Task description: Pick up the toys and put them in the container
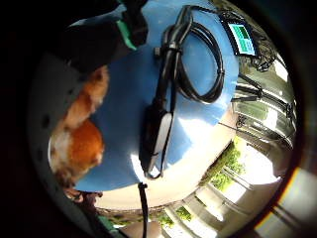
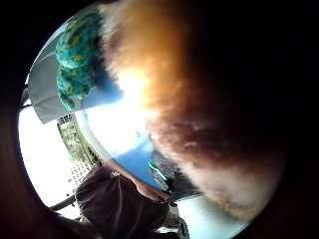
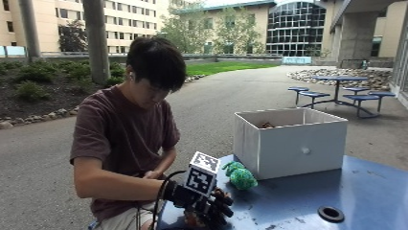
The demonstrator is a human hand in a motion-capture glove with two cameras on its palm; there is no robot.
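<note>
Toys: orange-and-white plush toy (image 2: 199, 104) under the gloved right hand (image 3: 207, 206), at the near edge of the blue table (image 3: 357, 191); fills most of the thumb-side palm view, orange fur on top, white below. Also seen beside the palm in the little-finger-side view (image 1: 79, 134). Grip: gloved fingers curled down over the plush toy, holding it against the table.

Green toy with yellow spots (image 3: 240, 176) lying on the table, touching or just beside the front lower corner of the white container (image 3: 290, 143); same toy against the container wall in the thumb-side view (image 2: 75, 59). White container upright, open at the top, something small and brown just showing inside; small round knob on its front.

Black cable coil (image 1: 198, 59) and a small screen device (image 1: 241, 38) on the table. Round black hole (image 3: 331, 213) in the tabletop. No readable writing or brand anywhere.
</note>
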